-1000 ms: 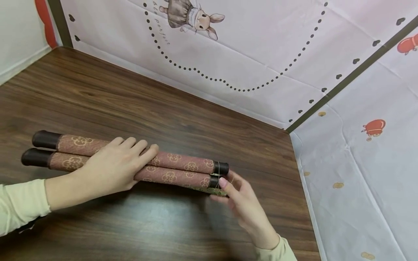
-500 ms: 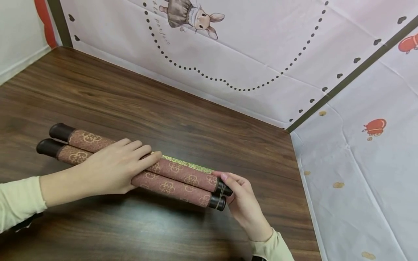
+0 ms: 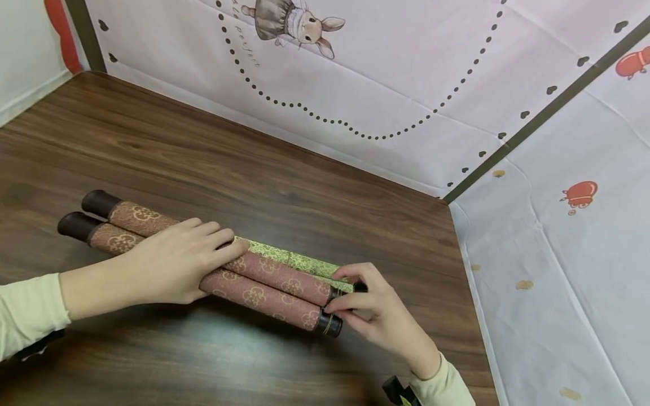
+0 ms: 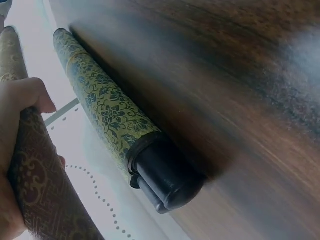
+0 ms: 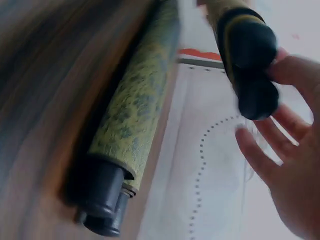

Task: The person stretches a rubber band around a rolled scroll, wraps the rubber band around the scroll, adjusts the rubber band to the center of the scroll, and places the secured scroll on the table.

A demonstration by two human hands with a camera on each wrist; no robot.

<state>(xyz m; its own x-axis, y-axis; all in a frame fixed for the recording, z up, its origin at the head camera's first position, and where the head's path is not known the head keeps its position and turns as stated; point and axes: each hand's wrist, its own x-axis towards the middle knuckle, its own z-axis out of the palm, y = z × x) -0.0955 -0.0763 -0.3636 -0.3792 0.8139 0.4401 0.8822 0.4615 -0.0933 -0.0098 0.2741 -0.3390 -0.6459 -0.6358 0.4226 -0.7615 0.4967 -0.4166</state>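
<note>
My left hand (image 3: 178, 259) grips two reddish-brown, gold-patterned rolled scrolls (image 3: 259, 293) side by side, the thumb and fingers around their middle. Both have dark end caps; a thin elastic band (image 3: 329, 323) goes round the caps at the right end. My right hand (image 3: 378, 307) is at those caps, one fingertip touching there, its fingers bent and spread; in the right wrist view, they stand apart around the dark caps (image 5: 252, 45). Behind and below the raised pair, yellow-green patterned scrolls (image 4: 105, 100) with black caps lie on the table, partly hidden in the head view.
The dark wooden table (image 3: 228, 158) reaches back to a pale printed cloth wall (image 3: 396, 73), with another cloth wall (image 3: 548, 270) on the right. Black wrist gear (image 3: 401, 390) shows beside the right sleeve.
The reddish scrolls have shifted and tilted, right end nearer me, uncovering the green scrolls behind. The right hand's fingers have let go of their pinch at the caps and spread.
</note>
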